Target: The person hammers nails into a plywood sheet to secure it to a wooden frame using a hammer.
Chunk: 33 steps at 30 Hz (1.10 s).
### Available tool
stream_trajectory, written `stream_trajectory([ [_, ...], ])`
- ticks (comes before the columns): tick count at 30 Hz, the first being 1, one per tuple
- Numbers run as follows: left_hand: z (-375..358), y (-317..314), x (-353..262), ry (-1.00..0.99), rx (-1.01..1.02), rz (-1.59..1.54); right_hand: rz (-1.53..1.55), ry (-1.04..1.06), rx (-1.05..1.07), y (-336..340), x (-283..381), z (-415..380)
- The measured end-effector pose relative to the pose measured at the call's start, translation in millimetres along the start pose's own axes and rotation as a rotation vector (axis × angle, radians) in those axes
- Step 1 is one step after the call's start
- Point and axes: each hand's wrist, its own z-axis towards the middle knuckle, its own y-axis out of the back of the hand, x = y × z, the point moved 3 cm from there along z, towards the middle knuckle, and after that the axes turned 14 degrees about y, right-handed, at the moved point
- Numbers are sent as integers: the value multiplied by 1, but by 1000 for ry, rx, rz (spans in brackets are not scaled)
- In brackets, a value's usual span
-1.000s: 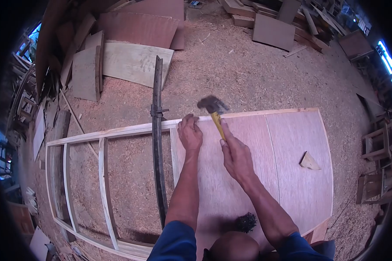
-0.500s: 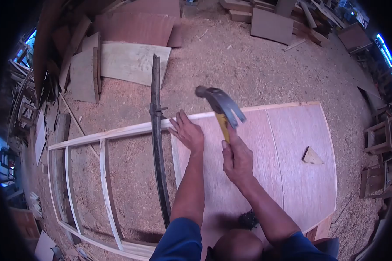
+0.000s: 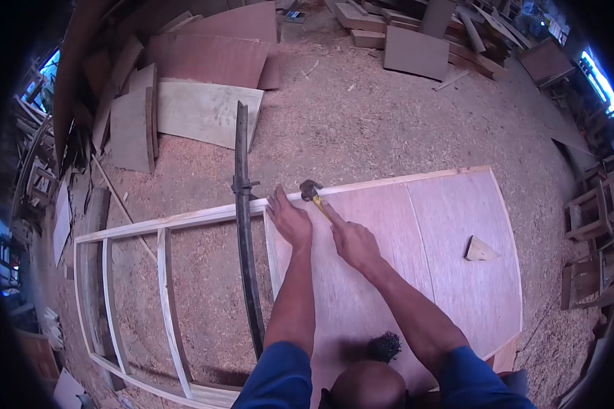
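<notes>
Your right hand (image 3: 357, 245) is wrapped around the handle of the hammer (image 3: 312, 193), whose head is at the far rail (image 3: 150, 223), just right of your left hand (image 3: 291, 219). Whether the face touches wood can't be told from here. Your left hand lies with its fingers extended at the rail and the edge of the panel (image 3: 348, 300), closed around nothing that shows; any nail by the fingertips is too small to make out.

The panel covers the right part of the frame, with the bare bars to the left. The clamp (image 3: 248, 273) crosses just left of your left hand, so striking near it should help the joint resist shifting. Press the panel down beside the strike point, but draw your fingertips farther from the head; they look close enough to be caught by a glancing blow. Bring the face down square and keep it over the rail, since the thin panel beyond would probably dent. Mind the dark pile (image 3: 389, 346) and the scrap (image 3: 483, 249) lying loose on the panel, which blows could jar.
</notes>
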Motion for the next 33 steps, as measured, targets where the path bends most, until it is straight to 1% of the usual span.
stream_trajectory([
  [2, 8, 0, -9, 6, 23, -6, 24, -11, 4, 0, -11, 19],
  [3, 7, -4, -4, 13, 19, -45, 101, 66, -154, 8, -3, 10],
  [4, -9, 5, 8, 25, 23, -18, 146, 90, -232, 9, 11, -8],
  [5, -7, 8, 6, 12, 14, -5, 185, 124, -339, 12, 23, -13],
  [6, 4, 2, -8, -9, -8, -17, 207, 176, -462, 21, 23, -8],
  [8, 3, 3, 4, -4, 2, -71, 37, 55, -123, -5, 10, -10],
  [9, 8, 1, 0, -2, -7, -110, -72, 23, 21, -4, -3, 5],
  [10, 5, -1, -1, 3, 5, -132, -71, 5, 38, 1, -4, 11],
  [11, 3, -3, -2, -13, -30, -103, -57, -21, 59, -1, -3, 15],
  [12, 12, -3, -14, -28, -18, -139, -54, -26, 71, 2, -4, 28],
  [13, 14, -2, -17, -24, 3, -165, -4, 32, -59, 4, 1, 21],
  [14, 3, 6, -5, -8, 43, -164, 10, 44, -98, -4, 9, 4],
  [15, 2, 4, -7, -46, -10, -82, 16, 70, -158, -7, 12, -1],
  [16, 3, -3, -13, -48, -14, -121, 11, 100, -233, -3, 10, 0],
  [18, 3, 2, -2, -46, -20, -160, -94, -2, 16, -19, -5, 0],
  [19, 5, 3, -1, -50, -3, -127, -160, -32, 123, -13, -13, 9],
  [21, 9, -4, -12, -77, -19, -88, -203, -18, 102, 4, -23, 1],
  [22, 2, -3, -7, -72, -25, -52, -216, -8, 113, 9, -25, -12],
  [24, 5, -11, -12, -67, -4, 67, -227, -44, 72, 14, -51, -51],
  [26, 5, -8, -5, -48, 30, 149, -275, -121, -24, 26, -65, -95],
  [27, 5, -4, -8, -43, 51, 154, -166, -112, -101, 33, -75, -118],
  [28, 7, -3, -13, -44, 76, 150, -177, -119, -146, 34, -91, -137],
  [29, 5, -3, -13, -96, 75, 154, -189, -135, -189, 36, -101, -153],
  [31, -11, 0, -7, -207, 82, 164, -204, -164, -209, 41, -104, -167],
  [33, -51, 15, -2, -262, 154, 141, -223, -186, -221, 41, -103, -170],
])
